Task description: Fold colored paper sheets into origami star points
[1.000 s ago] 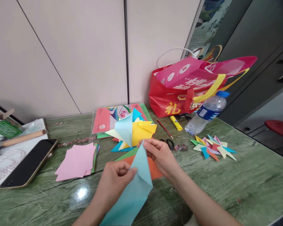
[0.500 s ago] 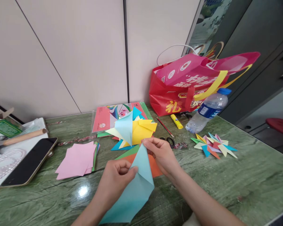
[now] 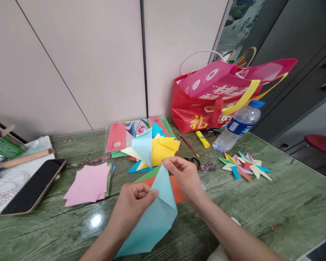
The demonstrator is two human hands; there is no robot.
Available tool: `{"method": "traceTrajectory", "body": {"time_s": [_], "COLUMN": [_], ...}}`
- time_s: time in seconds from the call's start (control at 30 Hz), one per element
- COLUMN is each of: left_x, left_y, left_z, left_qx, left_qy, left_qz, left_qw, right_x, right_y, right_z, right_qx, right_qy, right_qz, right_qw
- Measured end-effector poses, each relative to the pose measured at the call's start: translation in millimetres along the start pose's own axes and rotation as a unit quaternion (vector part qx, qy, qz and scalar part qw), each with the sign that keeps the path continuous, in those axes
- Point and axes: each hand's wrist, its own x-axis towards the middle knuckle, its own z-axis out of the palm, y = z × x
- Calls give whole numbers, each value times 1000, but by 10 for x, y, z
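Observation:
Both hands hold a large light blue sheet of paper [image 3: 152, 224], partly folded, its narrow point upward. My left hand [image 3: 134, 204] pinches the sheet's left edge between thumb and curled fingers. My right hand [image 3: 183, 177] grips the upper tip of the same sheet. Just behind it lie an orange paper [image 3: 177, 190] and a green paper [image 3: 148, 176], both partly covered. Beyond these is a pile of folded paper pieces, with a yellow piece [image 3: 161, 150] and a pale blue piece [image 3: 143, 145] on top.
Pink paper squares [image 3: 88, 185] are stacked left, near a black phone [image 3: 34, 188] and a hammer [image 3: 27, 158]. To the right are a folded paper star [image 3: 246, 165], a water bottle [image 3: 237, 127], a glue stick [image 3: 203, 139], a pencil [image 3: 189, 145], scissors [image 3: 195, 161] and a red bag [image 3: 201, 105].
The hands and the light blue sheet keep almost the same pose and grip. The whole view has shifted very slightly.

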Motion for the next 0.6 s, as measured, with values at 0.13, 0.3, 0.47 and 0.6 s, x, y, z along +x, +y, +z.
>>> {"method": "traceTrajectory", "body": {"time_s": [0.13,0.3,0.47,0.6], "left_x": [-6,-13,-26,-23], "left_y": [13,67,77,62], "left_z": [-18,-81,-100,-99], "left_qx": [-20,-17,-1,-13], "left_qy": [25,61,52,44], "left_qz": [7,21,41,58], "left_qw": [999,998,998,997], "right_x": [-11,-24,-18,-20], "right_y": [-55,-100,-59,-59], "right_z": [-13,-35,-20,-2], "right_qx": [22,-17,-38,-30], "right_qy": [-53,-150,-109,-93], "right_qz": [15,14,3,-2], "right_qw": [998,988,993,995]}}
